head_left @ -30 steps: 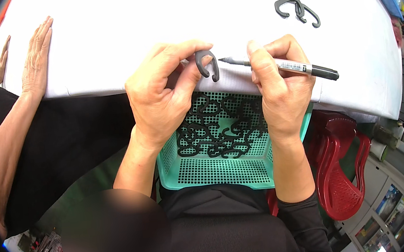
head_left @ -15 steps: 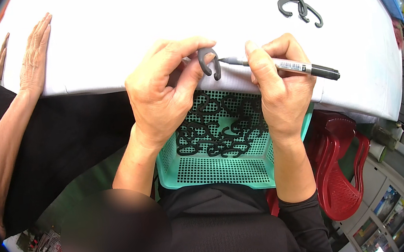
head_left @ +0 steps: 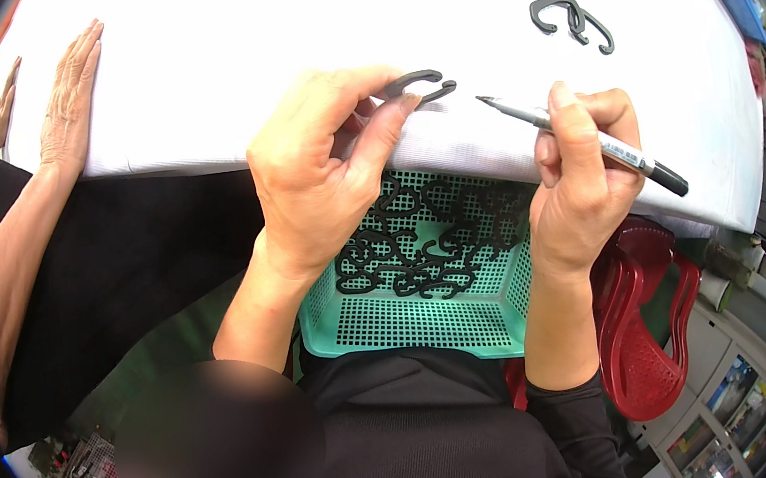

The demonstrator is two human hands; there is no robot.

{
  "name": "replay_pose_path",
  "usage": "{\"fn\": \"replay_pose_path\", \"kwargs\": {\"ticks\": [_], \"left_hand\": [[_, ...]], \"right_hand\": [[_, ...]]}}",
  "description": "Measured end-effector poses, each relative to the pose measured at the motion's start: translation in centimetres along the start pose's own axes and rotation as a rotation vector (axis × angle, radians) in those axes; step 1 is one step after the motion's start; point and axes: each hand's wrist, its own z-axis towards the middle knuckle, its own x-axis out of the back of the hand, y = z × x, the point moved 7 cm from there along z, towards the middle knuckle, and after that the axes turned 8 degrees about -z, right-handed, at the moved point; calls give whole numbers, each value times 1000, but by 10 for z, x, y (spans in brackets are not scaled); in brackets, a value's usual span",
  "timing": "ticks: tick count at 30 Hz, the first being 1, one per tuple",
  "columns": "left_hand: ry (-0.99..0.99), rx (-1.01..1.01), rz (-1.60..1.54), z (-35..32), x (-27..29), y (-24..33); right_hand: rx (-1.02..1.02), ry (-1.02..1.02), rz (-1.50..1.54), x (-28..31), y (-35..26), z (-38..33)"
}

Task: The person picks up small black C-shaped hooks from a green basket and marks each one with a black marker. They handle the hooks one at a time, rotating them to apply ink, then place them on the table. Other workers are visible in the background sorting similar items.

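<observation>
two hooks [head_left: 570,17] lie on the white table [head_left: 284,33], more fill the green basket [head_left: 429,314], left hand [head_left: 320,180] pinching a black hook [head_left: 418,87], right hand [head_left: 584,183] gripping a marker [head_left: 580,141].

The hook [head_left: 418,87] at upper centre looks like matt dark plastic, as do the 2 hooks [head_left: 570,17] at upper right. The marker [head_left: 585,142] has a smooth grey barrel and glossy black cap. The table [head_left: 284,33] is matt white cloth. The basket [head_left: 412,325] is green perforated plastic; the chair [head_left: 644,332] is glossy red plastic.
</observation>
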Motion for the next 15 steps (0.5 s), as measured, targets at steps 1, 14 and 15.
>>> {"fn": "replay_pose_path", "kwargs": {"ticks": [1, 14, 15], "left_hand": [[17, 4, 0, 0, 0, 0], [71, -63, 49, 3, -7, 3], [72, -69, 52, 3, -7, 3]], "right_hand": [[9, -3, -4, 0, 0, 0], [48, -97, -130, -27, 5, -8], [53, -103, -134, -27, 5, -8]]}}
